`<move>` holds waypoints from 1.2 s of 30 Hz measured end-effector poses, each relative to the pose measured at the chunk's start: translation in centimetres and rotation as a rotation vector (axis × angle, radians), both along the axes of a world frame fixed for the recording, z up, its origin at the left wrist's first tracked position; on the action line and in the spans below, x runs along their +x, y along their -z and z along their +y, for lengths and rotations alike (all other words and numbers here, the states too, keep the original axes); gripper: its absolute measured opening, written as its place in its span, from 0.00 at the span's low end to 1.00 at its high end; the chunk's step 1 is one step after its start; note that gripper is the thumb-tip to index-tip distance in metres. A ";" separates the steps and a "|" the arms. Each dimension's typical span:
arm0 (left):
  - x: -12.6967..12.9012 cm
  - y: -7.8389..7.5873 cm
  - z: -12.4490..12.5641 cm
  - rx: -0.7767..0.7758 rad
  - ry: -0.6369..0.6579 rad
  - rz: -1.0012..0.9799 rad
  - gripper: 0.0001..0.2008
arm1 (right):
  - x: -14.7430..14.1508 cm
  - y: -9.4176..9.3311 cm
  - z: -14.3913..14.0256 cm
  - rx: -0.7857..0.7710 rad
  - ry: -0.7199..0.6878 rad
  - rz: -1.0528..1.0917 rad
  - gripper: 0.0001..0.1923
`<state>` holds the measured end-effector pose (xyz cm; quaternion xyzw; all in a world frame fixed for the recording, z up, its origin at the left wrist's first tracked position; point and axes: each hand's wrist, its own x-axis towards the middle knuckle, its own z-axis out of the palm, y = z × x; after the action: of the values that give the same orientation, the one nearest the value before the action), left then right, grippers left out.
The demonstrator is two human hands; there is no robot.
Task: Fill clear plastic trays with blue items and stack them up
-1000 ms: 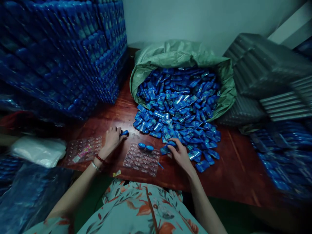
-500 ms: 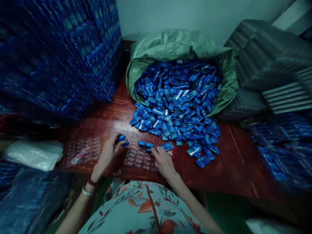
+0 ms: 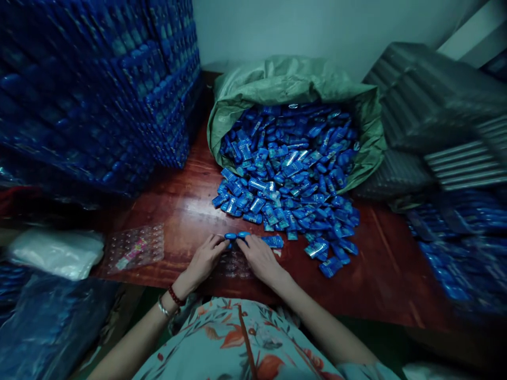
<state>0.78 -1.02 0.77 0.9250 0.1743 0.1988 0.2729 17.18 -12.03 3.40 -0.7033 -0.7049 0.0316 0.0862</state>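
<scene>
Head view: sack (image 3: 253, 87) beyond blue packets (image 3: 285, 174).

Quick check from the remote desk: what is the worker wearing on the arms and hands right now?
Both hands are bare, no gloves. The left hand has two bracelets at the wrist: a red beaded one and a pale, silvery one just behind it. The right hand and forearm carry nothing. Pale floral garment, orange leaves.

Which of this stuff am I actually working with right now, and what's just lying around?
In use: left hand and right hand on the clear blister tray; blue capsules at its far edge; loose blue packets spilling from the green sack.

Lying about: second blister tray, white bag, stacked blue packs, grey trays.
</scene>
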 end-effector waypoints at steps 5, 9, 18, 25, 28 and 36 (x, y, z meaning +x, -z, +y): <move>0.5 0.2 0.0 0.050 0.020 -0.050 0.15 | 0.3 2.0 -1.4 0.163 0.111 0.254 0.14; 0.8 0.6 0.3 0.058 0.029 -0.066 0.14 | 0.0 2.7 -1.4 0.231 0.146 0.373 0.13; 1.8 -0.6 -0.7 0.256 0.051 0.216 0.13 | 0.3 3.0 -2.4 0.294 0.167 0.318 0.19; 2.0 -0.7 3.8 0.098 -0.244 -0.012 0.14 | 5.2 2.8 -5.1 0.047 0.362 0.094 0.22; 4.0 -0.3 8.7 0.004 -0.443 0.006 0.16 | 6.3 3.1 -5.2 -0.060 0.342 0.038 0.21; 9.4 0.2 14.6 -0.054 -0.159 0.320 0.21 | 5.7 3.5 -6.3 0.147 0.553 0.468 0.17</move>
<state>10.17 13.56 0.53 0.9205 0.2935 0.0655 0.2497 22.93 -18.30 -0.15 -0.8330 -0.4497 0.1165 0.3007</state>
